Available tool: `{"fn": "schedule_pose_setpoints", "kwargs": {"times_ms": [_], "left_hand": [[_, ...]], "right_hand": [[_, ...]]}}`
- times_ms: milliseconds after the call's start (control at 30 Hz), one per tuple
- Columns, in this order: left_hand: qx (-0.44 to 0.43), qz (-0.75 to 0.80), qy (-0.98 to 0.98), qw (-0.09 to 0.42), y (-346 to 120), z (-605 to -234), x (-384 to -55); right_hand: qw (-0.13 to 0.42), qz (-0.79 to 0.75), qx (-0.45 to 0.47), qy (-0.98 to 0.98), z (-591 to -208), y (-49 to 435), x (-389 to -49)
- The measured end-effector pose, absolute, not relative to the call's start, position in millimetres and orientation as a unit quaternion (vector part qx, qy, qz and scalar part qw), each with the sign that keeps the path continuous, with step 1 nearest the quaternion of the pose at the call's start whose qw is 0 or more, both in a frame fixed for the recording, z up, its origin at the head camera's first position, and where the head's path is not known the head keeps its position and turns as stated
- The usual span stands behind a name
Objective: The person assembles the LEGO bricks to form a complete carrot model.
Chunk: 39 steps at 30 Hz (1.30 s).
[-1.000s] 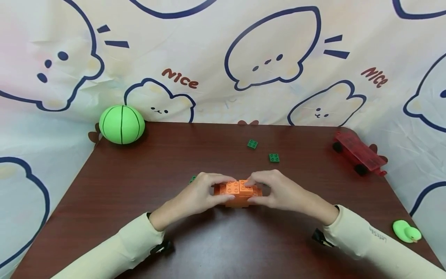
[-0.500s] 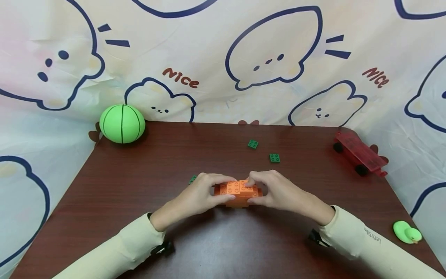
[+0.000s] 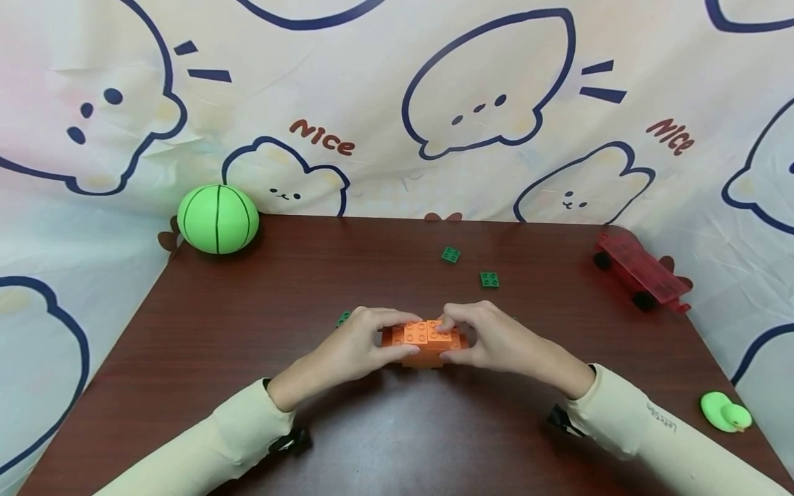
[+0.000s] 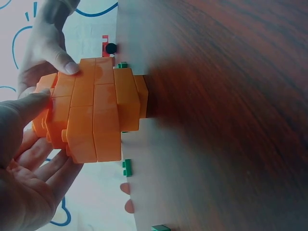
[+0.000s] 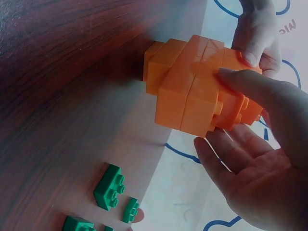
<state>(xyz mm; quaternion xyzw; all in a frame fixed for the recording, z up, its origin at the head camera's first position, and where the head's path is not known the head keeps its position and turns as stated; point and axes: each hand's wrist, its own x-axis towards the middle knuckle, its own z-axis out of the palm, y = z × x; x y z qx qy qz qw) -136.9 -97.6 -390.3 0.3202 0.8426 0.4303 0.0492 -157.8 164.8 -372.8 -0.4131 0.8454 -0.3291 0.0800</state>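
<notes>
A stacked build of orange toy bricks point(image 3: 424, 344) stands on the dark wooden table, wide in its middle layers and narrower at base and top. My left hand point(image 3: 366, 339) grips its left side, thumb on the near face and fingers behind. From the other side my right hand point(image 3: 490, 336) holds it, thumb low on the near face and index finger bent onto the top studs. Both thumbs lie on the orange bricks point(image 4: 94, 110) in the left wrist view. The right wrist view shows the layered orange side point(image 5: 187, 86); some fingertips are hidden behind it.
Loose green bricks point(image 3: 451, 255) lie beyond the hands, one point(image 3: 343, 318) partly behind my left hand. A green ball point(image 3: 218, 219) sits at the back left. On the right are a red translucent wheeled toy point(image 3: 645, 269) and a green toy duck point(image 3: 726, 412). A patterned cloth hangs behind.
My right wrist and forearm have shifted slightly to the left. Both hands keep their grip, and the orange build stays in place.
</notes>
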Motion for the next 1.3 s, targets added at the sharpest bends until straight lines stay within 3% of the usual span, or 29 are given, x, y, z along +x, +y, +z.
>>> {"fn": "schedule_pose_setpoints", "kwargs": {"times_ms": [733, 967, 1300], "left_hand": [[0.314, 0.425, 0.848, 0.049, -99, -390, -136], [0.319, 0.424, 0.846, 0.051, -99, -390, -135], [0.314, 0.418, 0.851, 0.043, -98, -391, -135]], "right_hand": [[0.023, -0.306, -0.450, 0.839, -382, 169, -153], [-0.052, -0.318, -0.477, 0.818, -393, 178, -151], [-0.016, -0.372, -0.470, 0.800, -399, 176, -151]]}}
